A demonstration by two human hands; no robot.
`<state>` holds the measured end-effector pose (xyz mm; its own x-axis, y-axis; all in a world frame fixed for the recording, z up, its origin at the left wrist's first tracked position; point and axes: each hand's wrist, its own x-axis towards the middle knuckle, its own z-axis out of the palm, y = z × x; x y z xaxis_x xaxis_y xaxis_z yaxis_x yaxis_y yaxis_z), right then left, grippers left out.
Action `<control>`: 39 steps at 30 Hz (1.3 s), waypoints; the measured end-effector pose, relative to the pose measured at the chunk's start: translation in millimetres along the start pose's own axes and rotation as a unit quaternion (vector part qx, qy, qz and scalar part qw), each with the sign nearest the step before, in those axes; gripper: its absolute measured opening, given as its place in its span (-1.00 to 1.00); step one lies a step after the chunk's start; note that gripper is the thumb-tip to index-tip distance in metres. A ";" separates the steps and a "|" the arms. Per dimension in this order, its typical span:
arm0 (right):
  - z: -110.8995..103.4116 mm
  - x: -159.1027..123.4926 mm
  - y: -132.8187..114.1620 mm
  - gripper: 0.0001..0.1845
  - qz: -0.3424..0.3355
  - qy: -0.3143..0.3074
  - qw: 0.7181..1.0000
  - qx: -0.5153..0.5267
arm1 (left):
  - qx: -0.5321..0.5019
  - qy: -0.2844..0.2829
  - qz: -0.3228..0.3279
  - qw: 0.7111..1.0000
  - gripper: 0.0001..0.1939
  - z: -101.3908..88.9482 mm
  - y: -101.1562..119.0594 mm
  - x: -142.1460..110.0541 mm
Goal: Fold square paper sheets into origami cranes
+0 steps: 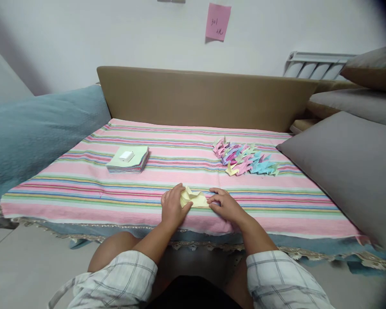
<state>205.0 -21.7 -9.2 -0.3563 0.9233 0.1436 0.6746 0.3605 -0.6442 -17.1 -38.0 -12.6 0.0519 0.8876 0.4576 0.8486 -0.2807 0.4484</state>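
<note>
A pale yellow sheet of paper (197, 200), partly folded with raised flaps, lies on the striped cloth in front of me. My left hand (173, 208) grips its left end, thumb on the near side and fingers on the far side. At the paper's right corner, my right hand (227, 206) holds the edge with its fingertips, one finger stretched out above. Farther back on the right rests a cluster of folded paper cranes (241, 158) in pink, purple, green, blue and yellow.
To the left, a stack of coloured paper (128, 161) carries a small white box (126, 156). The striped cloth (167, 174) covers the seat. A grey cushion (334, 167) leans at the right, below other stacked cushions (357, 103). Behind stands a brown backrest (199, 96).
</note>
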 end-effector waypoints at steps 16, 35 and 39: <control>10.3 3.8 -9.9 -0.92 0.034 0.056 0.998 -0.011 | -0.001 0.013 0.003 1.000 -0.55 1.9 -0.8 -0.8; 10.3 4.0 -9.0 -0.92 0.030 0.057 0.998 -0.007 | 0.063 0.033 0.098 0.993 -0.75 3.0 13.2 -13.8; 8.8 3.5 -8.7 -0.93 0.027 0.057 0.998 -0.011 | 0.059 0.032 0.108 0.992 -0.75 4.5 11.7 -12.2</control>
<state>192.2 -22.8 -9.7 -0.2440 0.9503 0.1935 0.7056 0.3108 -0.6368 -5.4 -50.5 -16.3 0.2097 0.7856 0.5821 0.8774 -0.4140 0.2427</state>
